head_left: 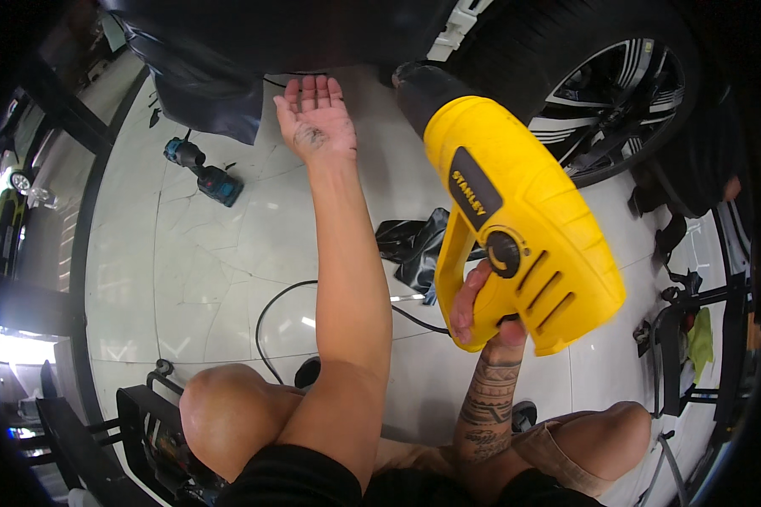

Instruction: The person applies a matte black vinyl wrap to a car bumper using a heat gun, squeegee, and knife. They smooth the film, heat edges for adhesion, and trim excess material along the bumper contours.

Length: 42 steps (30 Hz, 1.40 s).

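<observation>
My right hand (472, 311) grips the handle of a yellow heat gun (533, 198), and its black nozzle points up and to the left. The gun's body hides most of the palm. My left hand (320, 127) is stretched out with the palm up and fingers extended, holding nothing; dark smudges mark the palm. Its fingertips come up to the lower edge of a dark sheet (279, 34), though I cannot tell whether they touch it. The sheet's loose corner hangs down to the left of that hand.
A car wheel (621, 106) stands at the far right beside the heat gun. On the floor lie a teal and black cordless power tool (203, 171), crumpled black film (421, 253) and a looping black cable (260, 325). Another person's dark-clothed leg (693, 160) is at the right.
</observation>
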Available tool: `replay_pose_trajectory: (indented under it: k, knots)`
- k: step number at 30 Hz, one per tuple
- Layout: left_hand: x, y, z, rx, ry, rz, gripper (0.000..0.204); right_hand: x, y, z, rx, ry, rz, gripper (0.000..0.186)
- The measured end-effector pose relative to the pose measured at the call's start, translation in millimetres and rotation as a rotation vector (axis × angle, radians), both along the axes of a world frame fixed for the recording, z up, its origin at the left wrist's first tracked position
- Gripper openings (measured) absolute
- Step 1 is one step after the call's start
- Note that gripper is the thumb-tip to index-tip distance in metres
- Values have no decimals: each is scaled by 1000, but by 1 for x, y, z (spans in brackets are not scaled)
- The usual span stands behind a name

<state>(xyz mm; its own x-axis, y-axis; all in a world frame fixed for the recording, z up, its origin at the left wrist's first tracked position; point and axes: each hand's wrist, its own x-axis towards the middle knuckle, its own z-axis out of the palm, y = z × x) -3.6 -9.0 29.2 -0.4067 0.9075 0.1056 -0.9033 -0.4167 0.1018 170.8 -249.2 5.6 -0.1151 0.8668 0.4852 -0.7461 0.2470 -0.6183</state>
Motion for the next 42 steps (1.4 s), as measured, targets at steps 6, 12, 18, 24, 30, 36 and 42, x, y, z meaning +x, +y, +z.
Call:
replay_pose_trajectory:
  k: [6,12,18,24,30,36,42]
  knots:
    - [-27,8,-23,-193,-138,12,39,-21,9,-14,-42,-86,10,46]
    - [-28,13,-45,-597,170,32,32,-35,13,-47,-130,-293,-48,42]
    - [-103,29,-48,-666,1056,27,30,-60,32,-30,102,-547,-191,33]
    - [-145,-10,25,-530,1405,143,33,-68,35,-1,164,-510,45,50]
    - [-138,-67,9,-497,1616,179,39,-72,27,-3,173,-641,-29,65]
    - [-82,-138,-72,-451,1881,58,47,-31,17,-9,132,-684,-196,71]
    - [-44,-213,-135,-274,2309,3,57,-14,-5,-25,-214,-573,-302,60]
